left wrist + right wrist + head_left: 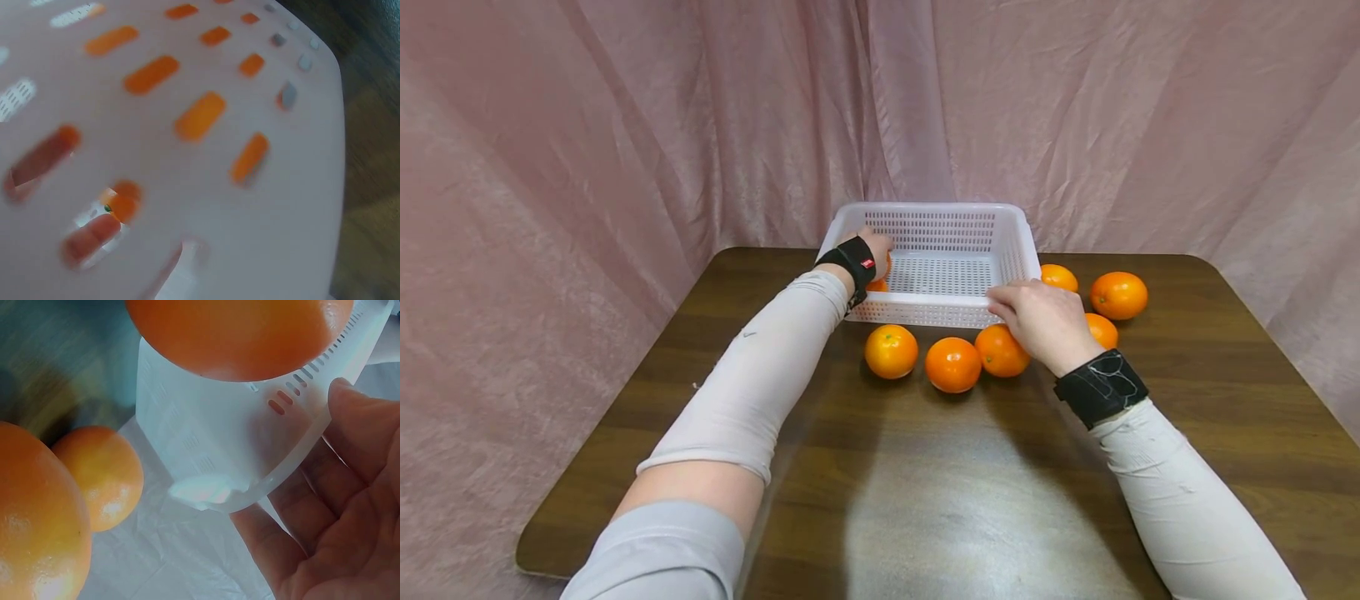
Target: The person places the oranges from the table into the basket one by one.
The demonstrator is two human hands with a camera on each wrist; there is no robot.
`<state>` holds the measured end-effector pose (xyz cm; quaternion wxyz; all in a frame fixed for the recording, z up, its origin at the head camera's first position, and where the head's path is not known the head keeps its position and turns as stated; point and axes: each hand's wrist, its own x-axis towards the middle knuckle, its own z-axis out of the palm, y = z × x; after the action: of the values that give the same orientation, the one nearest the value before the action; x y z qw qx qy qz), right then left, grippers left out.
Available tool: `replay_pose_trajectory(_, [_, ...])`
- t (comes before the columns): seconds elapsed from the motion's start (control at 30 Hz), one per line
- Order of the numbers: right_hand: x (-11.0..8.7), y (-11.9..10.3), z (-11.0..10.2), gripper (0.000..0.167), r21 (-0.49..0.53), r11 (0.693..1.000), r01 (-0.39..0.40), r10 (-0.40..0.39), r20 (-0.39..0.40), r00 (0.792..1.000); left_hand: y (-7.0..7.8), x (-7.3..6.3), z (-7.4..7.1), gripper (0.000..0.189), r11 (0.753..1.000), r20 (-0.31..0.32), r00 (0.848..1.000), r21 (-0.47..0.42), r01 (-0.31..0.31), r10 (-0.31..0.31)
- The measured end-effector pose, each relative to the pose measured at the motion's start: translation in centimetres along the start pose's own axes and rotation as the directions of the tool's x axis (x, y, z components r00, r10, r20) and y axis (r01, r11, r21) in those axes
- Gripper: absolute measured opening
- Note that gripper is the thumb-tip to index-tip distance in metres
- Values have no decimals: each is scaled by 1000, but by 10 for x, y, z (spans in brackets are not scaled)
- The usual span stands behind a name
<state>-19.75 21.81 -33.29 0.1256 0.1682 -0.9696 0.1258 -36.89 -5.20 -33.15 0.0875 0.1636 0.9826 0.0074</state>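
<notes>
A white plastic basket (925, 310) with slotted sides stands at the far side of the table. My left hand (874, 247) reaches inside its left end and holds an orange (889, 265), partly hidden by the fingers. Below that hand, another orange (877, 285) lies in the basket. Through the slots in the left wrist view, fingers (94, 237) show beside orange peel. My right hand (1041, 321) grips the basket's front right corner, thumb on one side of the rim (294, 465) and fingers on the other. Just beneath it sits an orange (1002, 351).
Two oranges stand in front of the basket, one at the left (891, 352) and one in the middle (953, 365). To the right lie several more, including a far orange (1119, 296). A pink curtain (790, 125) hangs behind the wooden table (805, 517).
</notes>
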Motion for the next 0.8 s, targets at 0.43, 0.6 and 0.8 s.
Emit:
replay_pose_trajectory(0.43, [0, -4, 0, 27, -8, 1000, 8, -8, -9, 1000, -5, -3, -4, 51, 1000, 1, 1000, 2, -7, 7])
replay_pose_trajectory(0.6, [0, -4, -1, 25, -10, 1000, 10, -10, -4, 1000, -3, -8, -13, 48, 1000, -20, 1000, -16, -12, 12])
replay_pose_trajectory(0.8, [-2, -2, 0, 22, 0, 1000, 17, -17, -16, 1000, 6, -29, -26, 49, 1000, -13, 1000, -24, -15, 15])
